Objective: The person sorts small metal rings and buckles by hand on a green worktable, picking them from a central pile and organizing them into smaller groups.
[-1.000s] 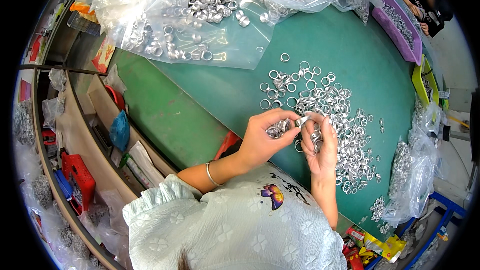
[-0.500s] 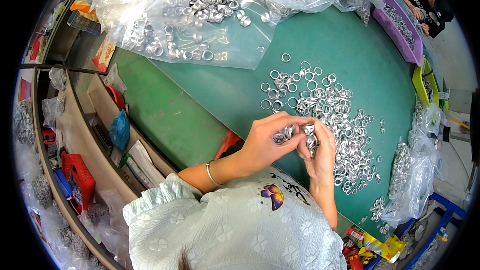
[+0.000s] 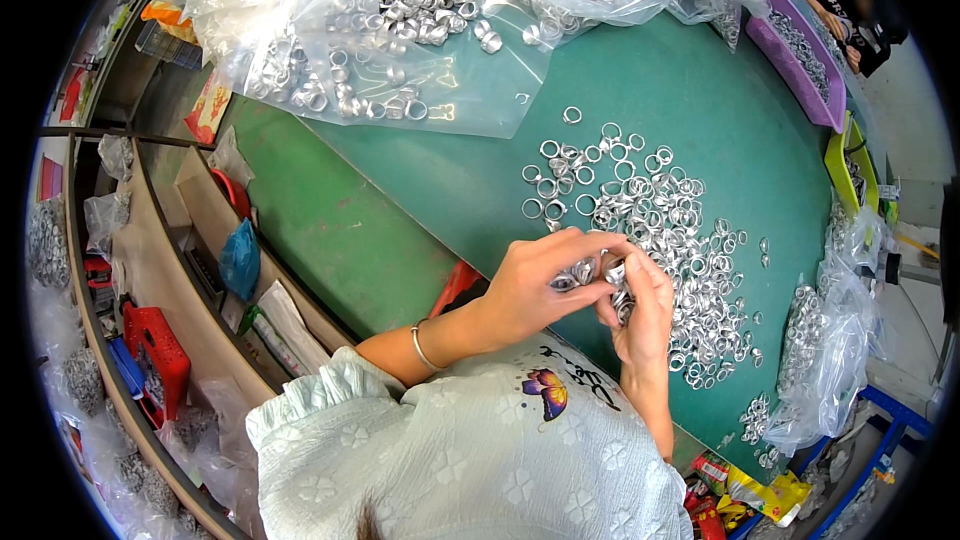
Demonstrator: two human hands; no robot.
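head view shows a clutch of silver rings (image 3: 572,277) inside the curled left hand (image 3: 528,275), its thumb and forefinger reaching toward the right hand (image 3: 645,315), which is cupped around more rings; the fingertips nearly meet, and overlapping fingers hide whether both grip the same piece. only these few rings are in hand, while a broad loose pile (image 3: 695,265) lies on the green table (image 3: 470,190) just beyond and beside the right hand, so by its size most of the handling looks left to do. which rings, if any, are finished cannot be told, since those in the pile look much alike. a small separate cluster (image 3: 756,415) lies near the table's right edge, close to a clear bag of rings (image 3: 835,350). across the far side, a large open plastic bag (image 3: 480,112) with rings inside takes up much of the tabletop, well apart from the hands. farther out at the right are a purple basket (image 3: 828,115) full of rings and a lime-green tray (image 3: 838,172), with a co-worker's hand (image 3: 852,55) near the basket; at the left, shelving holds a red basket (image 3: 165,360) and a blue bag (image 3: 239,262).
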